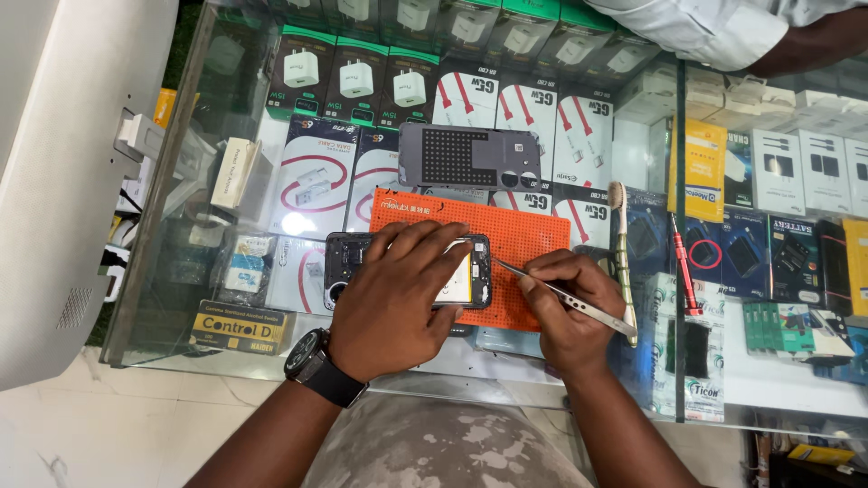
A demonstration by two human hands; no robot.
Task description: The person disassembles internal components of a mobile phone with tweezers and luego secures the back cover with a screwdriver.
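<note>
Boxed chargers (pixel 357 81) fill the glass bench (pixel 181 271). The left hand (pixel 398 298) presses flat, fingers spread, on an opened phone (pixel 407 271); at its 3 o'clock, the right hand (pixel 565 303) pinches tweezers (pixel 561 294).

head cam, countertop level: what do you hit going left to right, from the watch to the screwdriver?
Wristwatch → left hand pressing on the opened phone → tweezers → right hand → toothbrush → red screwdriver.
</note>
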